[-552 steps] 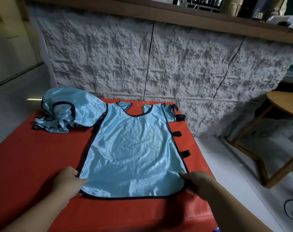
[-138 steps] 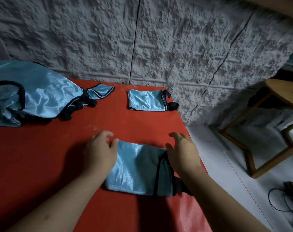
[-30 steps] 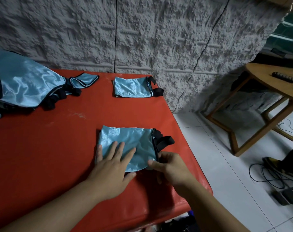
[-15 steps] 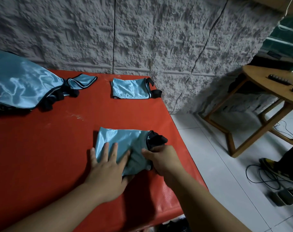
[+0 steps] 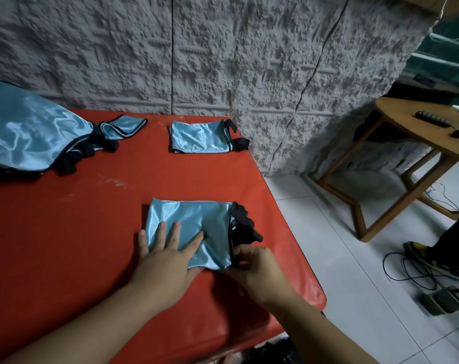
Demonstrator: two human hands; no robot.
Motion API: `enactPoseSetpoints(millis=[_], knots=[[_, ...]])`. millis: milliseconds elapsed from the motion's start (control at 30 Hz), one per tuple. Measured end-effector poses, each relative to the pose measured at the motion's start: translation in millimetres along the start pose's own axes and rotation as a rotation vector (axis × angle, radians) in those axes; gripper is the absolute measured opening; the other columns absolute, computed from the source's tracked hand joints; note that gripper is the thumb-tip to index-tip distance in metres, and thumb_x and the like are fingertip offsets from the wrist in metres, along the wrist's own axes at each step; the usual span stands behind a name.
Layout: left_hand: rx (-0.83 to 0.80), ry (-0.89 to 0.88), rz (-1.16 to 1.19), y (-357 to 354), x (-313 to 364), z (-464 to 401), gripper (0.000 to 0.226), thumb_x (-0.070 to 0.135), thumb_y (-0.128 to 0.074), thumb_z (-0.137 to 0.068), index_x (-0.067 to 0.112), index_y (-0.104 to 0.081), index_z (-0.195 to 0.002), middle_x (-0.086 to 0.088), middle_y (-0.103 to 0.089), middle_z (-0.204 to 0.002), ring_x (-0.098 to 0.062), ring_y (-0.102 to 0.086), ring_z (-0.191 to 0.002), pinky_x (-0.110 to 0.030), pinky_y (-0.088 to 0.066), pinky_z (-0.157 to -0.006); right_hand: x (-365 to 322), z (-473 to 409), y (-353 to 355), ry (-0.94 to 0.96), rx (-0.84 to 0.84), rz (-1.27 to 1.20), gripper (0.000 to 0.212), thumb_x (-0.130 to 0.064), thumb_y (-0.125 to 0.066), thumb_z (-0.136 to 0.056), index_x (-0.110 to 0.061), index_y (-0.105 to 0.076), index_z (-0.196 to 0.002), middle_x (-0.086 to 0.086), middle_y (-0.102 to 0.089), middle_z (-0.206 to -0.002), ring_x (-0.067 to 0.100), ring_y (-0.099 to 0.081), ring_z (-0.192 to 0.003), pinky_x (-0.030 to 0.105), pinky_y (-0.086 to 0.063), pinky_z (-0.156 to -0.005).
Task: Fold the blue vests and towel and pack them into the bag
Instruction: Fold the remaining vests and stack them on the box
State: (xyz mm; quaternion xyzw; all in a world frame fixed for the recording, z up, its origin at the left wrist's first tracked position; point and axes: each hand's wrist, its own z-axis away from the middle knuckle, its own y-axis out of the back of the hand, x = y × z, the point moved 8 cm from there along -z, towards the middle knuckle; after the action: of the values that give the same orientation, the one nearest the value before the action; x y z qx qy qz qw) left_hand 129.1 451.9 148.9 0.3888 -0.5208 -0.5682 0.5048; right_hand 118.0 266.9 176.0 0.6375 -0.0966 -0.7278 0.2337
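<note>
The near folded vest (image 5: 194, 227) sits close to the front right edge of the red table (image 5: 65, 232). Left hand (image 5: 168, 261) lies flat on it with fingers spread, while the right hand (image 5: 257, 269) pinches its black-trimmed edge beside the black straps (image 5: 245, 227). Another folded vest (image 5: 201, 137) is parked at the back near the wall. A heap of unfolded vests (image 5: 31, 137) waits back left, so I'd say not even half done. No bag or towel in sight.

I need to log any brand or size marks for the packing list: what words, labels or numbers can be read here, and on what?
None can be read.
Near folded vest: no print or tag shows.
Far folded vest: plain.
Unfolded vests: plain.
Remote on the wooden table: too small to read.
</note>
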Motion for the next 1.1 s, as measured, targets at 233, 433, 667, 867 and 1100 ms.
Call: enactPoseSetpoints(millis=[233, 433, 667, 867, 1100], knots=[[-0.021, 0.009, 0.001, 7, -2, -3, 0.058, 0.048, -0.025, -0.107, 0.055, 0.011, -0.152, -0.008, 0.005, -0.169, -0.037, 0.011, -0.154, -0.067, 0.003, -0.119, -5, -3, 22, 0.062, 0.079, 0.116, 0.017, -0.005, -0.076, -0.085, -0.017, -0.064, -0.084, -0.007, -0.067, -0.067, 0.004, -0.058, -0.057, 0.024, -0.047, -0.058], [-0.033, -0.026, -0.042, 7, 0, -2, 0.061, 0.048, -0.027, -0.107, 0.054, 0.012, -0.152, -0.009, 0.005, -0.169, -0.038, 0.009, -0.154, -0.065, -0.001, -0.12, 1, 2, 12, 0.188, 0.14, 0.481, 0.032, -0.01, -0.069, -0.081, -0.023, -0.055, -0.107, -0.005, -0.065, -0.091, 0.018, -0.06, -0.079, 0.04, -0.05, -0.071], [-0.013, -0.129, 0.284, 24, -22, 0, 0.077, 0.027, -0.053, -0.099, 0.045, -0.007, -0.158, -0.006, 0.001, -0.169, -0.016, 0.005, -0.156, -0.029, -0.001, -0.124, -19, 13, 29, 0.276, 0.412, 0.607, 0.042, -0.007, -0.059, -0.074, -0.02, -0.055, -0.114, 0.001, -0.062, -0.104, 0.027, -0.06, -0.094, 0.038, -0.051, -0.074], [0.169, -0.19, 0.421, 33, -46, 6, 0.048, 0.002, -0.056, -0.086, 0.023, -0.06, -0.129, 0.003, -0.037, -0.159, -0.003, -0.02, -0.151, 0.0, -0.006, -0.109, -37, 21, -18, 0.641, 0.143, 0.993, 0.074, -0.048, -0.065, -0.083, -0.022, -0.045, -0.149, 0.009, -0.036, -0.159, 0.028, -0.028, -0.151, 0.051, -0.018, -0.123], [0.352, -0.177, 0.517, 70, -61, 10, 0.016, 0.018, -0.064, -0.078, 0.025, -0.07, -0.091, 0.013, -0.07, -0.101, -0.018, -0.065, -0.108, -0.038, -0.052, -0.093, -29, -22, 2, 0.585, 0.088, 0.984, 0.028, -0.022, -0.061, -0.079, -0.023, -0.07, -0.106, -0.009, -0.07, -0.107, 0.013, -0.061, -0.113, 0.041, -0.031, -0.116]])
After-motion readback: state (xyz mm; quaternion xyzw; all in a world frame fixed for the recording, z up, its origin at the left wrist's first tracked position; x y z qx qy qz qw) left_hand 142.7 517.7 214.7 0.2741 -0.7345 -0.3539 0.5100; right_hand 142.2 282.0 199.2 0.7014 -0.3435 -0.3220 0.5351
